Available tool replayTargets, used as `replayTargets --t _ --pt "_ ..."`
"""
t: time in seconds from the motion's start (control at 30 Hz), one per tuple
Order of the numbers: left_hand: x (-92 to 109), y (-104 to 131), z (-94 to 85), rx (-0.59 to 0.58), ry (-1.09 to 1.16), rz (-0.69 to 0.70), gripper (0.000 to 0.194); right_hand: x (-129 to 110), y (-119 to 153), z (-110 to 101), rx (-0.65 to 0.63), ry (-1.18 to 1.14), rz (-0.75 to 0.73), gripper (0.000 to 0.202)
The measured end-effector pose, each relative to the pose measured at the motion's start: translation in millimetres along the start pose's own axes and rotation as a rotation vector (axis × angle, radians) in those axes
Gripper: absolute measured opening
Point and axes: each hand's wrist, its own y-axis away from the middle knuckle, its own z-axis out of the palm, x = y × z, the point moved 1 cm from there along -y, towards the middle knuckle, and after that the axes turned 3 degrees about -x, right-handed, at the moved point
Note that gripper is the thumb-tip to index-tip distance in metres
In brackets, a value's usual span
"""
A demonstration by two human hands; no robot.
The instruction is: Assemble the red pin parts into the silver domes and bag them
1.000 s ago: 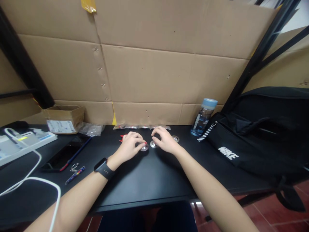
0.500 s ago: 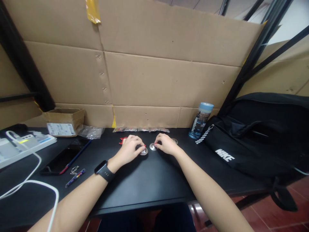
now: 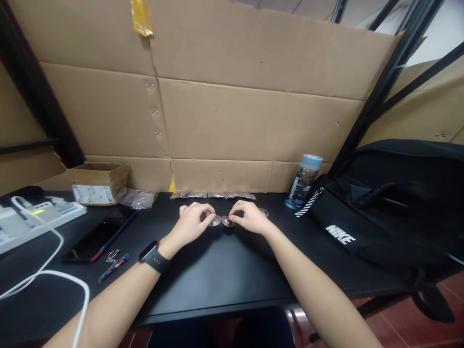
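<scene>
Over the black table (image 3: 217, 285), my left hand (image 3: 194, 223) pinches a small round metal disc (image 3: 216, 221) by a red part at its middle. My right hand (image 3: 248, 216) pinches a second metal disc (image 3: 226, 221) in the same way. The two discs face each other, tilted, with their edges touching or almost touching. Another round metal piece (image 3: 264, 212) lies on the table behind my right hand, partly hidden by it. Several small clear packets (image 3: 213, 195) with red bits lie in a row along the cardboard wall.
A blue-capped bottle (image 3: 303, 181) and a black bag (image 3: 384, 208) stand on the right. To the left are an open cardboard box (image 3: 97, 183), a phone (image 3: 99, 235), a key ring (image 3: 113, 266), a power strip (image 3: 39, 222) and a white cable (image 3: 54, 274).
Both discs have been lifted and tilted, and the gap between them has closed. The red piece seen beyond my left hand before is now hidden.
</scene>
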Motion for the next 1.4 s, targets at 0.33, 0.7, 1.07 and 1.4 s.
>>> replayTargets --t 0.33,0.7,1.07,1.4 --pt "1.5 -0.2 -1.3 -0.008 0.101 -0.024 0.016 -1.1 -2.9 0.6 0.054 -0.349 0.197 0.015" --pt "-1.9 1.0 4.6 -0.046 0.109 0.065 0.02 2.9 -4.6 14.7 0.128 -0.55 0.323 0.02" --pt "-1.5 2.4 18.1 -0.189 0.02 0.099 0.01 4.3 -0.3 28.7 -0.141 -0.436 0.336 0.016" --pt "-1.5 3.5 17.2 -0.154 0.074 0.096 0.013 -5.8 3.3 18.8 -0.228 -0.455 0.287 0.044"
